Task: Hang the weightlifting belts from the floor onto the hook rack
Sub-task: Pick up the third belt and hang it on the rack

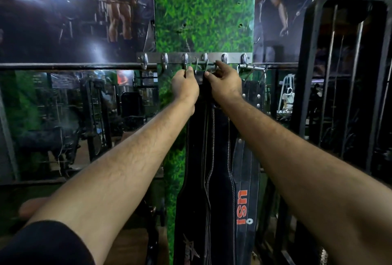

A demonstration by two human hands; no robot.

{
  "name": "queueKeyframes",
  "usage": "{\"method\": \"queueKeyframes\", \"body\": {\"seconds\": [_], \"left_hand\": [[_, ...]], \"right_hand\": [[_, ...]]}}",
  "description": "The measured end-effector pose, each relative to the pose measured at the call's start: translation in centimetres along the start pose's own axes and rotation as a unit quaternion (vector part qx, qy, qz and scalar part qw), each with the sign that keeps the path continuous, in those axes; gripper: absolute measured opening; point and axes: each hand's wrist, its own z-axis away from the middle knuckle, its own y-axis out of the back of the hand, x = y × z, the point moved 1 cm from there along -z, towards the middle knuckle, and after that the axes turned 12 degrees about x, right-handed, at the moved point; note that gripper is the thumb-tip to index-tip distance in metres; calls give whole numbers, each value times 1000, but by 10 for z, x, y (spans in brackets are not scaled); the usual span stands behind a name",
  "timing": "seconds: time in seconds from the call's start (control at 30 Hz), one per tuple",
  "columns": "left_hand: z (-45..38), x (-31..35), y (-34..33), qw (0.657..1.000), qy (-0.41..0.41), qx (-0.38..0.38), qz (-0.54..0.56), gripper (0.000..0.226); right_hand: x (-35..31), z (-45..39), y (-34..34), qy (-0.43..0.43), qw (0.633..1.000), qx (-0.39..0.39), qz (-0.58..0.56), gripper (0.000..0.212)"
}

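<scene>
A black sleeve (42, 243) at lower left, nearest the lens, leads up bare forearms to mid-frame, where the left hand (185, 87) and right hand (225, 83) have their fingers (189, 71) pinched on the metal buckle (201, 66) of a black belt (206, 180) at the hook rack (195, 58). A second belt (247, 180), lettered orange, hangs just right. Behind stands a grass-patterned pillar (203, 14).

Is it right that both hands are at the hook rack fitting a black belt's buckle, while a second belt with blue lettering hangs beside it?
Not quite. The head view shows orange lettering on the second belt, not blue. Both the left hand and right hand are at the hook rack, on the black belt.
</scene>
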Motion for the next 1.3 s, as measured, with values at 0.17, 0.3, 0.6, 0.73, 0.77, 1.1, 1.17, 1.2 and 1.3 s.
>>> {"method": "queueKeyframes", "body": {"seconds": [0.17, 0.3, 0.6, 0.73, 0.77, 1.1, 1.17, 1.2, 1.3], "left_hand": [[-12, 1, -13, 999, 19, 6, -25, 33], [-18, -15, -16, 996, 43, 0, -80, 35], [15, -37, 11, 990, 117, -68, 27, 39], [37, -61, 31, 979, 150, -116, 77, 28], [43, -63, 36, 980, 144, -106, 83, 27], [100, -149, 67, 984, 105, -136, -35, 22], [116, -174, 81, 976, 139, -163, -35, 20], [125, -187, 90, 971, 158, -176, -32, 19], [152, -226, 116, 956, 203, -207, -46, 15]], "right_hand": [[-8, -16, -6, -10, 997, -8, 73, 54], [-8, -9, -5, -19, 989, -13, 143, 46], [58, 53, -6, -7, 994, 40, -98, 59], [83, 60, -3, -91, 982, 5, -168, 31], [87, 59, -1, -94, 983, -4, -157, 24], [167, 119, 25, -113, 983, -117, -80, 34], [191, 138, 35, -131, 978, -145, -68, 29], [205, 149, 38, -137, 975, -161, -61, 29], [245, 185, 49, -162, 968, -188, -37, 27]]}}
